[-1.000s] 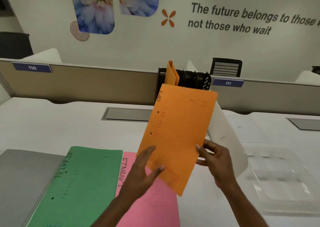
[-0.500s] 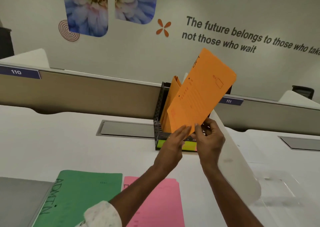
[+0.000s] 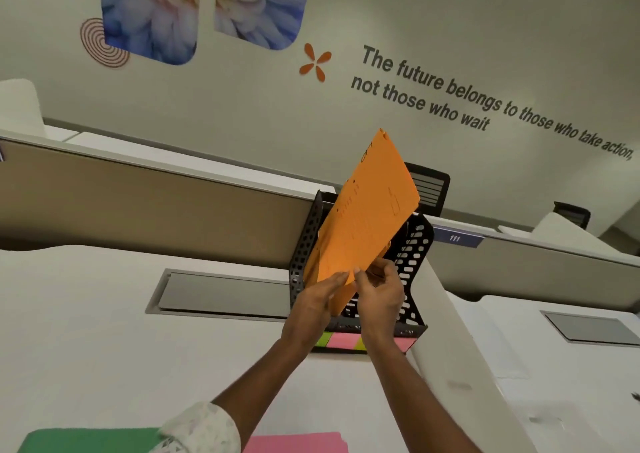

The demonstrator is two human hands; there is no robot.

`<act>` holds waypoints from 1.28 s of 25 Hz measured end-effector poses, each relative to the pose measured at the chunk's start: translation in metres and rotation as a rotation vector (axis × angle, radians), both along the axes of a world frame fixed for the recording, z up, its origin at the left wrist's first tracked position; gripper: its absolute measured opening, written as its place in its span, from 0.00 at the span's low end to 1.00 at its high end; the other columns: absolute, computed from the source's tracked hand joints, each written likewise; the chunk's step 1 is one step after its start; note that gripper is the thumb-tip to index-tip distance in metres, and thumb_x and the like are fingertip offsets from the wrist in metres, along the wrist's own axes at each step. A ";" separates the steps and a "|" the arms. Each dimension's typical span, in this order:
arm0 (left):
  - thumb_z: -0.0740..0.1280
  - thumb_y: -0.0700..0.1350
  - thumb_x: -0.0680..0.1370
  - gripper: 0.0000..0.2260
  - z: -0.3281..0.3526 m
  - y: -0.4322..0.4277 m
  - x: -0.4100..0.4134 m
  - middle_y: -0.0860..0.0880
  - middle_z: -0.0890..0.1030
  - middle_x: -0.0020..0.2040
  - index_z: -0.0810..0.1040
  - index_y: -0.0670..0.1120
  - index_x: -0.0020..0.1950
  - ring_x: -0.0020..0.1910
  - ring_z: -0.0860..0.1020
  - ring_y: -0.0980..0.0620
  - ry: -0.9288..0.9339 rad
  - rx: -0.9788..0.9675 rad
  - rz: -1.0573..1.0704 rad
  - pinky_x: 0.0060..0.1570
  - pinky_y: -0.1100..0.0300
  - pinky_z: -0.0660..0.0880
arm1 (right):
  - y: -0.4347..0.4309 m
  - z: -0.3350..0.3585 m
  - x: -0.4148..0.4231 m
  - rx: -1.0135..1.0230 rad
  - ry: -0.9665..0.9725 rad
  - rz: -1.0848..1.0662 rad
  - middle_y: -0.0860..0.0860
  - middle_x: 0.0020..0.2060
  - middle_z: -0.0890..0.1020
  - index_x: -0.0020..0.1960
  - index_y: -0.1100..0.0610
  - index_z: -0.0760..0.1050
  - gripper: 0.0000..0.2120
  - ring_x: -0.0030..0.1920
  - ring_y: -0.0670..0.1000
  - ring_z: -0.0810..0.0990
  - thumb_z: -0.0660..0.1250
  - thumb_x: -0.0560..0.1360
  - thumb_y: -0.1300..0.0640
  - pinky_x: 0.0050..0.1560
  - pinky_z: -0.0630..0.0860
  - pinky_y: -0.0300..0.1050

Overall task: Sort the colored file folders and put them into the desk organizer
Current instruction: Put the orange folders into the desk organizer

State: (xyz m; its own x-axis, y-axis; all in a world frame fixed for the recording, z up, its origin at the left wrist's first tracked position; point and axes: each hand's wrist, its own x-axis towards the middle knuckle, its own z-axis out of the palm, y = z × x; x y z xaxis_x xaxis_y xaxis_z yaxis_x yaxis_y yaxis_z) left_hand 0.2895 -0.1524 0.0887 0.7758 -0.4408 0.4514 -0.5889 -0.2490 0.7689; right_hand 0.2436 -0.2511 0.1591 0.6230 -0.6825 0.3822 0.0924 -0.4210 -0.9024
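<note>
Two hands hold one orange folder up over the black desk organizer. The left hand pinches the bottom edge of the folder, with its fingers pressed close together. The right hand pinches the bottom corner just beside it, with the thumb in front and the other fingers tucked behind. The orange folder is tilted, with its top corner leaning to the right, and its bottom part sits down in the left side of the organizer. I cannot tell which slot it is in. Another bit of orange shows behind it in the organizer. The organizer is black with many little holes, and it stands on the white desk against the tan divider wall. Strips of sticky notes in green and pink run along the front of its base. At the very bottom, near the person, a green folder and a pink folder lie flat on the desk, side by side. A light patterned sleeve covers the left arm, touching the green folder's edge in this view.
</note>
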 end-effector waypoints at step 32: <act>0.59 0.41 0.84 0.30 0.006 0.032 0.028 0.46 0.74 0.72 0.49 0.55 0.82 0.61 0.80 0.52 0.027 -0.011 0.108 0.58 0.51 0.81 | 0.014 0.013 -0.010 0.098 0.308 0.597 0.37 0.66 0.76 0.75 0.46 0.68 0.18 0.68 0.37 0.74 0.56 0.86 0.52 0.67 0.71 0.37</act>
State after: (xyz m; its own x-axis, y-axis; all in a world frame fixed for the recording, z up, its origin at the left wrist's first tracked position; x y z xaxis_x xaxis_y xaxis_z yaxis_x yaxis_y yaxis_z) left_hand 0.3180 -0.1201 0.0950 0.8305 -0.3493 0.4339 -0.5381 -0.3018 0.7870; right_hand 0.2341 -0.2368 0.1718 0.9744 -0.2097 0.0813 0.0168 -0.2927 -0.9561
